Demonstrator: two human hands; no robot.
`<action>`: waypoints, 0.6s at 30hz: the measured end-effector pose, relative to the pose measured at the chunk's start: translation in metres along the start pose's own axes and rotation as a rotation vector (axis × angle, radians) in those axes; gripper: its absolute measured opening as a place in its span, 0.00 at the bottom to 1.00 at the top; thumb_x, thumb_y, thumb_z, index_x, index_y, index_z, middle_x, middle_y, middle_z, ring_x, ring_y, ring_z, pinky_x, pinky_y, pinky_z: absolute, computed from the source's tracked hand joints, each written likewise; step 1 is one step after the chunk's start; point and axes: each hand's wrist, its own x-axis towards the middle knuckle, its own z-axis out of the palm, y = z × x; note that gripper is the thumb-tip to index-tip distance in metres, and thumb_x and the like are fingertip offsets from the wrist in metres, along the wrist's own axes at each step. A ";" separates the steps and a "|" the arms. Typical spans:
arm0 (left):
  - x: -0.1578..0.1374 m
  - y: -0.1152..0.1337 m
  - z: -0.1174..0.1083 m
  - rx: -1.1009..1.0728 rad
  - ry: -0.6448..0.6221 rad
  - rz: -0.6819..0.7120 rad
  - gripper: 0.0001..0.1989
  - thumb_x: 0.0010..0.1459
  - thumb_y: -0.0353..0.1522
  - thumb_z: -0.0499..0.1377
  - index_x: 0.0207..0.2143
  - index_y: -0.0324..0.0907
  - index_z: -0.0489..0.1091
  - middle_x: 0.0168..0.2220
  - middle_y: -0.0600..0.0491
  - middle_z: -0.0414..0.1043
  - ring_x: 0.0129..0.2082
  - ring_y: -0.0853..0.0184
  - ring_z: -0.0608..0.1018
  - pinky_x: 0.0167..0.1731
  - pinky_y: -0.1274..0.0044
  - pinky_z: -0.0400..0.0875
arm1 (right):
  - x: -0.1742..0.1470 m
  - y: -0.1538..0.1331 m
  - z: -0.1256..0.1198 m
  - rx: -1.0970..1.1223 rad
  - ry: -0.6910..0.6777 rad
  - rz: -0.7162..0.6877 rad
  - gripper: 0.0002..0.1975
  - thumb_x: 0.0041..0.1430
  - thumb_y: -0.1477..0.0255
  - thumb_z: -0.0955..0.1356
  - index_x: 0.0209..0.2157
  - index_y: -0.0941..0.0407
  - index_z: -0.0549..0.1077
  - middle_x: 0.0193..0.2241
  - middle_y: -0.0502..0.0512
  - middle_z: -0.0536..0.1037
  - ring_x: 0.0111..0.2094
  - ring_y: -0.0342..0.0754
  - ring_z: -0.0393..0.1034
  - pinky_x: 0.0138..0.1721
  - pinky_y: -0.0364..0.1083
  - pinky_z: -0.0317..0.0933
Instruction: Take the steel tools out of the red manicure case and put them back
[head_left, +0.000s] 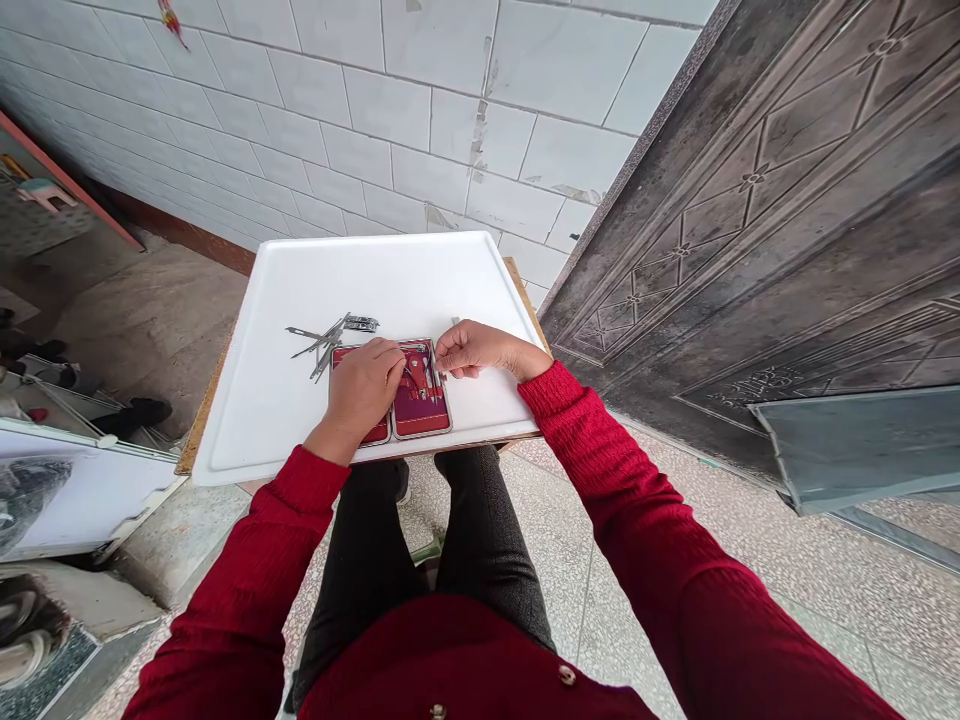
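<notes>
An opened red manicure case (421, 422) lies near the front edge of a white board, with small metal tools in its right half. My left hand (364, 388) rests over the middle and left half of the case. Its fingers are curled together, and what they grip is hidden. At the right edge of the case my right hand (480, 350) has thumb and fingers pinched; anything between them is too small to name. Several loose slim metal manicure tools (322, 345) lie in a crossed pile just beyond my left hand. Beside them are shiny nail clippers (361, 324).
The white board (300, 280) has a raised rim and sits on a wooden table (196, 440). Behind it stands a tiled wall (442, 120). A dark patterned metal door (750, 220) is to the right. Household clutter (75, 410) lies at the left.
</notes>
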 end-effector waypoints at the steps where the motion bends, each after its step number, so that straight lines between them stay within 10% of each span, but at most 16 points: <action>1: 0.000 0.000 0.000 0.002 -0.001 0.000 0.14 0.71 0.30 0.50 0.36 0.42 0.75 0.40 0.49 0.80 0.41 0.60 0.79 0.42 0.68 0.74 | 0.000 0.000 0.000 -0.004 0.020 -0.004 0.17 0.53 0.63 0.79 0.26 0.59 0.73 0.16 0.46 0.72 0.15 0.35 0.60 0.16 0.36 0.52; 8: 0.000 0.002 -0.001 0.008 -0.005 -0.005 0.14 0.72 0.30 0.50 0.37 0.42 0.74 0.41 0.49 0.80 0.42 0.60 0.79 0.41 0.69 0.73 | 0.009 0.004 0.005 0.073 0.325 -0.284 0.25 0.50 0.61 0.80 0.46 0.57 0.74 0.16 0.38 0.67 0.16 0.36 0.56 0.17 0.37 0.52; 18: 0.000 0.002 -0.002 0.003 -0.014 -0.015 0.14 0.72 0.31 0.50 0.37 0.42 0.74 0.42 0.49 0.80 0.43 0.60 0.79 0.43 0.69 0.73 | 0.018 0.012 0.007 0.024 0.353 -0.297 0.19 0.50 0.59 0.78 0.34 0.61 0.77 0.21 0.47 0.75 0.16 0.37 0.61 0.17 0.38 0.53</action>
